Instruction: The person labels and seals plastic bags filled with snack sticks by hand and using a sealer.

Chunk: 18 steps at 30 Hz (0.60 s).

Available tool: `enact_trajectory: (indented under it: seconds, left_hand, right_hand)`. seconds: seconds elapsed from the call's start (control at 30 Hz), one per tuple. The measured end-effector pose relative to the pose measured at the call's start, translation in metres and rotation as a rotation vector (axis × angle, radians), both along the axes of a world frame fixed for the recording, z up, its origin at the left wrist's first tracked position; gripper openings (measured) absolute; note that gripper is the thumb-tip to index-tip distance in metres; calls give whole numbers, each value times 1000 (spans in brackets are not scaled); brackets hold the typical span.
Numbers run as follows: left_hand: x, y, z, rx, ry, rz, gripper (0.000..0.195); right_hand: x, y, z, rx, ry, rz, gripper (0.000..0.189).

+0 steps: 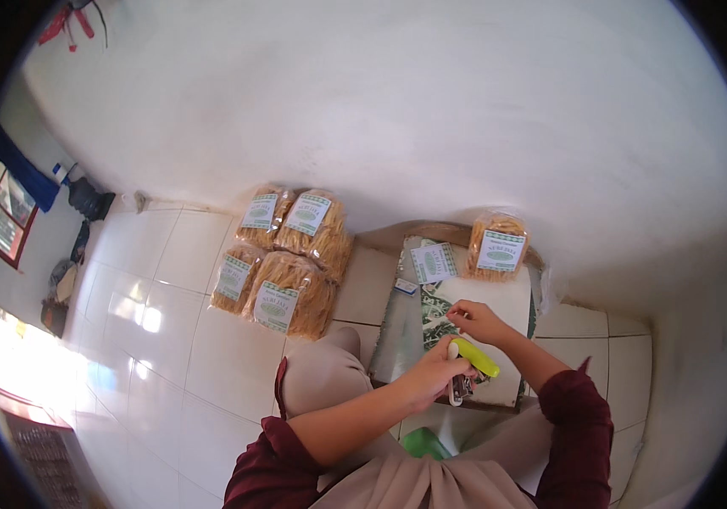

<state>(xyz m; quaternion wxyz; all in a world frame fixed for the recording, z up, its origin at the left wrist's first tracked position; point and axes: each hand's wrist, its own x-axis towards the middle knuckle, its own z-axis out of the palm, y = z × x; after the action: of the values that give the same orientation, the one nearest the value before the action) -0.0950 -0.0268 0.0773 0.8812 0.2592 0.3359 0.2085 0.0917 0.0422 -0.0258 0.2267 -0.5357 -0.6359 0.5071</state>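
My left hand (432,376) grips a lime-green and white stapler (478,357). Its green top stands apart from the white base, with metal parts visible between them. Just beyond it my right hand (479,321) hovers over a low table (497,302), thumb and fingertips drawn together. Whether a small thing is pinched there is too fine to tell. A printed label card (433,263) lies flat at the table's far side, close to a small blue-and-white box (406,287). Behind them, a clear bag of fried snack sticks (497,248) stands upright with a label on its front.
Several filled, labelled snack bags (293,273) are grouped on the tiled floor (147,305) left of the table. A white wall (389,114) rises right behind. Something green (424,442) lies between my legs. A water jug (87,197) is at far left.
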Motion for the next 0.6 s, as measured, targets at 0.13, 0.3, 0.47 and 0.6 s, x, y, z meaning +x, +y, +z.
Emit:
enact_trajectory:
  seconds: [0.13, 0.3, 0.47, 0.6]
  left_hand:
    - [-14, 9, 7, -32, -161, 177, 44]
    - [-29, 15, 22, -26, -229, 245, 46]
    - [-20, 6, 10, 52, -297, 128, 43]
    - [-21, 7, 13, 50, -193, 109, 40]
  right_hand:
    - [-42, 37, -58, 369, -330, 49, 31]
    - [-92, 65, -84, 561, -521, 20, 48]
    - [-95, 62, -99, 448, -516, -28, 53]
    - [-82, 45, -85, 264, -492, 4, 55]
